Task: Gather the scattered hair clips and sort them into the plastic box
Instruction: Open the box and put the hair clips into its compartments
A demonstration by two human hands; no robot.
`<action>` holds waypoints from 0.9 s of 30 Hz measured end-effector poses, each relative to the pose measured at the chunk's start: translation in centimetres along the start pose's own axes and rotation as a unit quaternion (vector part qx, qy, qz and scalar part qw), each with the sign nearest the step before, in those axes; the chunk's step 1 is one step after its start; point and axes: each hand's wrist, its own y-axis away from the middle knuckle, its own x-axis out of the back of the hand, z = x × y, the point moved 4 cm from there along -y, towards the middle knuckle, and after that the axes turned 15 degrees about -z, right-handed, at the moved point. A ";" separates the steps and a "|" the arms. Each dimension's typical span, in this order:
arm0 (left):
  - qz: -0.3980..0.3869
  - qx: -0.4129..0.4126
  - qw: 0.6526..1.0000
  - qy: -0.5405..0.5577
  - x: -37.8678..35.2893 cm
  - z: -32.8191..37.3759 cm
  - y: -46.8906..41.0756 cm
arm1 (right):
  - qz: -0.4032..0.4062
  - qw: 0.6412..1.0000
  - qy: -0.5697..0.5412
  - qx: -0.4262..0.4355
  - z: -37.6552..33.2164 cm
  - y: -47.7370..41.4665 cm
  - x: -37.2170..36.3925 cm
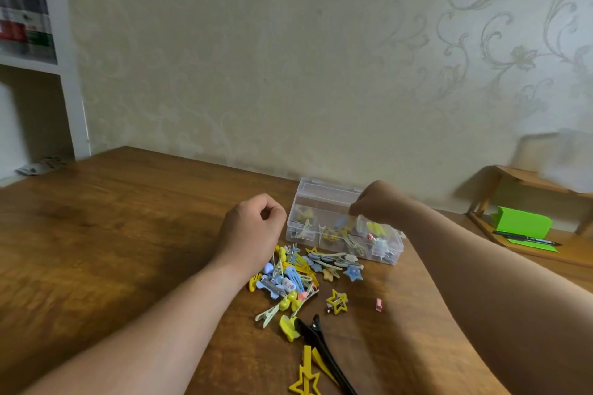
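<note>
Plastic box [378, 255], clear and divided into compartments, is noted on the wooden table [128, 218] close to the wall; clips are seen lying in several of its compartments already; the main pile of hair clips [298, 272], mostly yellow and blue, is recorded just in front of the box, between it and the person; outliers are logged nearer the camera: a yellow star clip [337, 301], a small pink clip [379, 304] apart to its right, a long black clip [324, 343], and a larger yellow star piece [305, 378] at the lower edge. The right hand [375, 202] is held over the box, fingers bunched and pointed down toward a middle compartment; whether a clip is pinched there cannot be told, the fingertips being turned away. The left hand [253, 224] is held above the far side of the pile, beside the box's left end, fingers curled into a loose fist; its contents, if any, cannot be told either. Step judged in hand: a drop into a compartment by the right hand, with sorting partly done and the bulk of the clips not yet boxed. Next move judged to call for a release over the matching compartment, then a fresh pick from the tangled pile; single clips may need to be teased free, since they overlap. Off to the right, a green pad [523, 221] and a pen [526, 239] are noted, not involved.
</note>
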 end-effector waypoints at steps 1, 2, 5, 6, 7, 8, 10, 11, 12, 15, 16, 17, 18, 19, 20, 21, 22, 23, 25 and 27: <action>0.000 0.000 1.000 -0.002 0.0 0.0 0.0 | 0.001 1.000 0.002 -0.009 0.1 0.0 0.0; 0.000 -0.001 1.000 -0.004 0.0 0.0 0.0 | 0.001 1.000 0.002 -0.014 0.2 0.0 0.0; -0.001 0.000 1.000 -0.008 -0.1 0.0 -0.1 | 0.000 1.000 0.007 -0.025 0.5 0.1 0.1; -0.002 0.000 1.000 -0.009 -0.1 -0.1 -0.1 | 0.001 1.000 0.009 -0.026 0.5 0.1 0.2; -0.004 0.001 1.000 -0.009 -0.1 -0.1 -0.1 | 0.003 1.000 0.010 -0.027 0.6 0.1 0.3; -0.005 0.001 1.000 -0.011 -0.1 -0.1 -0.1 | 0.005 1.000 0.012 -0.026 0.6 0.1 0.4; -0.004 0.002 1.000 -0.012 -0.1 -0.1 -0.1 | 0.012 1.000 0.015 -0.023 0.7 0.1 0.5; -0.004 0.001 1.000 -0.012 -0.1 -0.1 -0.1 | 0.017 1.000 0.014 -0.019 0.8 0.2 0.6; -0.004 0.001 1.000 -0.013 -0.2 -0.1 -0.1 | 0.025 1.000 0.011 -0.015 0.8 0.3 0.7; -0.007 0.001 1.000 -0.013 -0.2 -0.1 -0.1 | 0.052 0.999 -0.001 0.003 0.7 1.1 0.9; -0.007 0.000 1.000 -0.015 -0.2 -0.1 -0.1 | 0.063 0.998 -0.007 0.013 0.5 1.7 1.0; -0.007 -0.002 1.000 -0.018 -0.1 -0.1 0.0 | 0.075 0.997 -0.013 0.022 0.4 2.5 1.1; -0.008 -0.003 1.000 -0.022 -0.1 -0.1 0.0 | 0.089 0.995 -0.020 0.033 0.3 3.4 1.1; -0.009 -0.005 1.000 -0.028 -0.1 0.0 0.1 | 0.104 0.993 -0.029 0.047 0.2 4.6 1.1; -0.011 -0.007 0.999 -0.033 -0.2 0.1 0.1 | 0.117 0.990 -0.041 0.063 0.2 5.9 1.0; -0.011 -0.010 0.999 -0.038 -0.2 0.2 0.2 | 0.130 0.987 -0.056 0.082 0.2 7.2 0.8; -0.012 -0.013 0.999 -0.044 -0.3 0.3 0.2 | 0.140 0.983 -0.069 0.100 0.3 8.4 0.6; -0.014 -0.016 0.999 -0.048 -0.3 0.5 0.3 | 0.146 0.979 -0.079 0.115 0.5 9.6 0.3; -0.017 -0.018 0.999 -0.047 -0.4 0.5 0.4 | 0.145 0.976 -0.089 0.136 0.8 11.7 -0.5; -0.013 -0.015 0.999 -0.044 -0.3 0.5 0.4 | 0.140 0.974 -0.103 0.147 1.2 13.0 -1.5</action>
